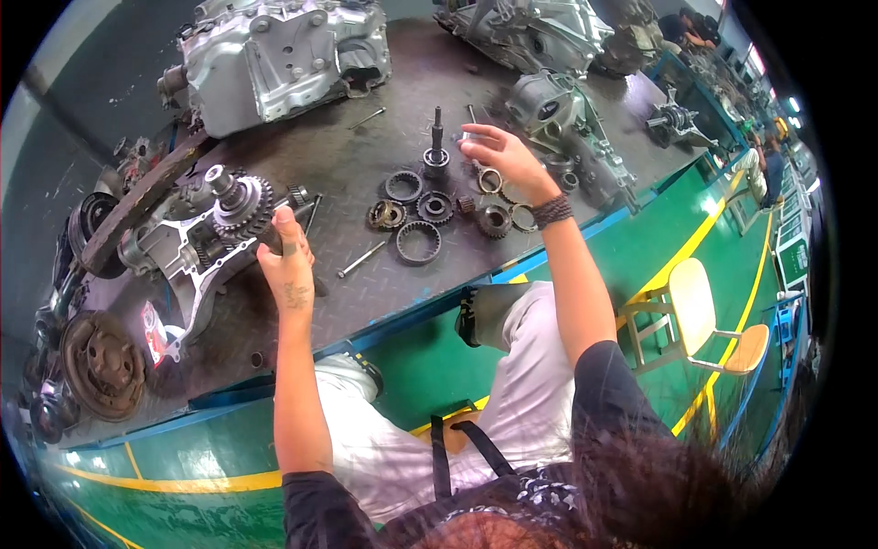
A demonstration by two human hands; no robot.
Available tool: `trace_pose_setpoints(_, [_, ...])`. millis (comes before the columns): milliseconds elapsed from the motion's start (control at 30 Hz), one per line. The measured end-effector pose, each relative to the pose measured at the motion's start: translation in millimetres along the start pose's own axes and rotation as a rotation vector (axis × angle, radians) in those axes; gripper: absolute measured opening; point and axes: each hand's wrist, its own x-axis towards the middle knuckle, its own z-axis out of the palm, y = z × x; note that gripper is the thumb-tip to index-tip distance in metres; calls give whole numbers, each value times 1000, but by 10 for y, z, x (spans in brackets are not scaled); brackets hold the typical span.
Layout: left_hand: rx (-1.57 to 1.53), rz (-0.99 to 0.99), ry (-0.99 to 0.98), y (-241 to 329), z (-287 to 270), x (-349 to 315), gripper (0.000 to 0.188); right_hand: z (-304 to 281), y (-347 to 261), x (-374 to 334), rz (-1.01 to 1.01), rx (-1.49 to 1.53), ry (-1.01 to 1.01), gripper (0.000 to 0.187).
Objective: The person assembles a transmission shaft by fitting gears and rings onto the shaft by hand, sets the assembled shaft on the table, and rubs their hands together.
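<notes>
Workshop counter (366,297), dark patterned plate. Gear stack (242,206) at left, set on casing (165,240); left hand (291,252) just beside it, grip unclear. Right hand (512,165) over loose rings (419,257), fingers bent, cannot tell whether pinching. Likely best: lift rings singly, level, skirting upright shaft (437,151). Room between stack and rings, bar one pin (362,259); blue near edge (416,309) close.
</notes>
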Motion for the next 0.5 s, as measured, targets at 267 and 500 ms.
trace_pose_setpoints(267, [105,73,42,-238,-122,93,45,749,-850,15,-24,1056,-385,52])
trace_pose_setpoints(500, [209,209,11,-19,105,-57,58,1498,-1976,-78,-528,247,-278,54])
